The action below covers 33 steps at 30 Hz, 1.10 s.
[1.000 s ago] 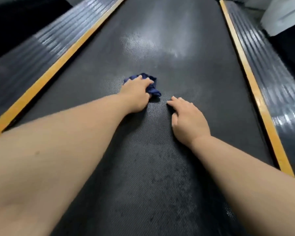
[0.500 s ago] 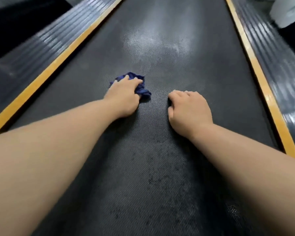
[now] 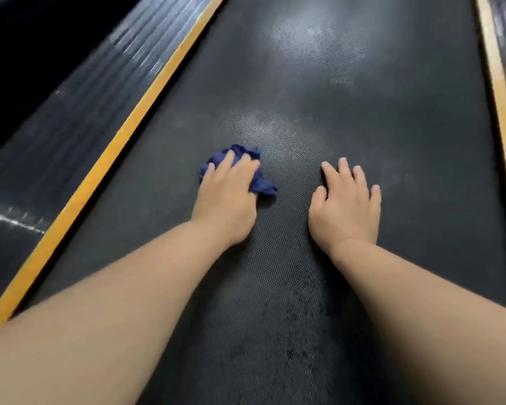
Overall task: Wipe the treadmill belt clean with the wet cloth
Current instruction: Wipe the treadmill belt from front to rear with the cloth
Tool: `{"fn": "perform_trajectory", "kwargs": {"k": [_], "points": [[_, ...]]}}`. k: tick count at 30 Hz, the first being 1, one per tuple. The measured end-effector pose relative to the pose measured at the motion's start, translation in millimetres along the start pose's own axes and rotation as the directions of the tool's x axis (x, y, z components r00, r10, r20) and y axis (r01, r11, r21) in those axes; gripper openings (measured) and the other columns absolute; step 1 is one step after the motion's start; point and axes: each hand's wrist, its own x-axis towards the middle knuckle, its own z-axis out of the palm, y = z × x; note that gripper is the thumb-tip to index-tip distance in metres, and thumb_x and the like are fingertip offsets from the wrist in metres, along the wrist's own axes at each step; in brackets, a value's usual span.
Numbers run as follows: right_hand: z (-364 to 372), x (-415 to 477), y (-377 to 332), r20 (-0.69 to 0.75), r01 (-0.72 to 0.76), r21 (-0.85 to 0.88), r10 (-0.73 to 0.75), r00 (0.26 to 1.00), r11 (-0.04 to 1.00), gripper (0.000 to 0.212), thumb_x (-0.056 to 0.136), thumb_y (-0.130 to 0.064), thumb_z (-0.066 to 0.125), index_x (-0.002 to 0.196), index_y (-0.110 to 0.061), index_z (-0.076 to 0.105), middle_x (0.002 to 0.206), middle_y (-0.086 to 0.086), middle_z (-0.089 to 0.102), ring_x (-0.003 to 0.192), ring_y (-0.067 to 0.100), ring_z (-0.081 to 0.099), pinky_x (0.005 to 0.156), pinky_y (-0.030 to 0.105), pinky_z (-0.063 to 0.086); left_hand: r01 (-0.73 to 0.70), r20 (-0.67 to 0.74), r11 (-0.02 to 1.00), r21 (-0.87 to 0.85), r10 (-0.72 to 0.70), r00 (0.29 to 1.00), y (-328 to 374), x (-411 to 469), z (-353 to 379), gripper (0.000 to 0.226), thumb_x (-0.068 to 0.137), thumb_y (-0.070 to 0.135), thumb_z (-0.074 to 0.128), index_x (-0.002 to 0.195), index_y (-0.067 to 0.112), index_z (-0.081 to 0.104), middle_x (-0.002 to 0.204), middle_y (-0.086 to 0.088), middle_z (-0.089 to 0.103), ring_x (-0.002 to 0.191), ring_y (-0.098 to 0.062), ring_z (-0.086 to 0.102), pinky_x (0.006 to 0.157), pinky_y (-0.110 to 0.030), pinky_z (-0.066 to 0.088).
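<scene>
Left hand (image 3: 225,200) grips bunched blue cloth (image 3: 262,185), fingers bent over it, pressing it onto treadmill belt (image 3: 406,127), left of midline. Right hand (image 3: 345,206) flat on belt, fingers spread, empty.

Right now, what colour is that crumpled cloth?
The crumpled fabric cloth is dark blue, best seen in the head view.
</scene>
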Motion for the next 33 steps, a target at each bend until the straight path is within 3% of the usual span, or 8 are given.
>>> {"fn": "perform_trajectory", "kwargs": {"k": [3, 6, 10, 14, 21, 25, 28, 33], "points": [[-2, 2, 0, 0.025, -0.015, -0.025, 0.016, 1.0, 1.0, 0.052, 0.095, -0.034, 0.028, 0.147, -0.033, 0.026, 0.159, -0.006, 0.015, 0.146, 0.018, 0.008, 0.118, 0.048, 0.005, -0.304, 0.198, 0.951, -0.052, 0.308, 0.93, 4, -74, -5, 0.056, 0.08, 0.026, 0.041, 0.136, 0.02, 0.049, 0.145, 0.002, 0.045, 0.137, -0.021, 0.033, 0.116, -0.037, 0.017], [-2, 1, -2, 0.032, -0.025, -0.036, 0.026, 0.999, 0.999, 0.053, 0.094, -0.034, 0.029, 0.147, -0.031, 0.028, 0.158, -0.006, 0.017, 0.146, 0.019, 0.009, 0.118, 0.048, 0.005, -0.427, 0.33, 0.904, -0.026, 0.411, 0.85, -12, -75, -15, 0.062, 0.081, 0.028, 0.036, 0.143, 0.022, 0.039, 0.149, 0.006, 0.039, 0.14, -0.015, 0.029, 0.117, -0.037, 0.018], [-4, 1, -2, 0.04, -0.039, -0.024, 0.04, 0.998, 0.999, 0.053, 0.094, -0.034, 0.031, 0.147, -0.031, 0.029, 0.158, -0.006, 0.017, 0.146, 0.018, 0.009, 0.118, 0.047, 0.005, -0.117, 0.203, 0.993, 0.032, 0.109, 0.973, -8, -1, -20, 0.056, 0.095, 0.024, 0.047, 0.148, 0.023, 0.028, 0.156, 0.004, 0.024, 0.145, -0.017, 0.013, 0.117, -0.033, 0.004], [-3, 2, -2, 0.043, -0.042, -0.03, 0.044, 0.998, 0.999, 0.052, 0.094, -0.034, 0.032, 0.146, -0.032, 0.029, 0.158, -0.006, 0.018, 0.146, 0.018, 0.01, 0.118, 0.047, 0.005, 0.138, 0.042, 0.99, 0.024, -0.139, 0.989, 12, 30, -6, 0.051, 0.095, 0.02, 0.047, 0.144, 0.018, 0.034, 0.154, 0.001, 0.028, 0.145, -0.021, 0.014, 0.117, -0.041, 0.009], [0, 3, -2, 0.048, -0.048, -0.032, 0.049, 0.998, 0.998, 0.053, 0.092, -0.031, 0.036, 0.145, -0.031, 0.031, 0.158, -0.005, 0.019, 0.145, 0.02, 0.012, 0.118, 0.049, 0.007, -0.367, 0.277, 0.926, 0.087, 0.331, 0.902, 13, -31, -2, 0.059, 0.081, 0.031, 0.036, 0.137, 0.017, 0.048, 0.144, 0.002, 0.047, 0.135, -0.02, 0.041, 0.113, -0.038, 0.022], [-2, 2, -2, 0.04, -0.058, -0.038, 0.06, 0.997, 0.998, 0.053, 0.092, -0.033, 0.034, 0.145, -0.032, 0.031, 0.157, -0.006, 0.02, 0.145, 0.019, 0.012, 0.118, 0.048, 0.008, -0.11, 0.186, 0.99, 0.084, 0.092, 0.978, 10, 43, -7, 0.055, 0.094, 0.026, 0.044, 0.147, 0.021, 0.028, 0.156, 0.004, 0.024, 0.145, -0.017, 0.015, 0.117, -0.034, 0.005], [-2, 1, -4, 0.039, -0.058, -0.044, 0.06, 0.997, 0.997, 0.053, 0.091, -0.034, 0.032, 0.145, -0.032, 0.031, 0.157, -0.006, 0.02, 0.146, 0.019, 0.012, 0.118, 0.048, 0.007, 0.044, 0.091, 0.998, 0.042, -0.048, 0.995, 18, 51, -6, 0.055, 0.093, 0.022, 0.05, 0.144, 0.018, 0.033, 0.153, -0.001, 0.029, 0.144, -0.019, 0.016, 0.117, -0.038, 0.007], [-3, 2, -4, 0.049, -0.068, -0.048, 0.07, 0.996, 0.997, 0.056, 0.089, -0.036, 0.029, 0.144, -0.032, 0.032, 0.157, -0.006, 0.021, 0.145, 0.019, 0.013, 0.118, 0.047, 0.007, -0.368, 0.287, 0.93, 0.011, 0.35, 0.892, 3, -27, -9, 0.059, 0.082, 0.031, 0.039, 0.139, 0.017, 0.046, 0.147, 0.001, 0.042, 0.139, -0.02, 0.032, 0.115, -0.04, 0.018]]}}
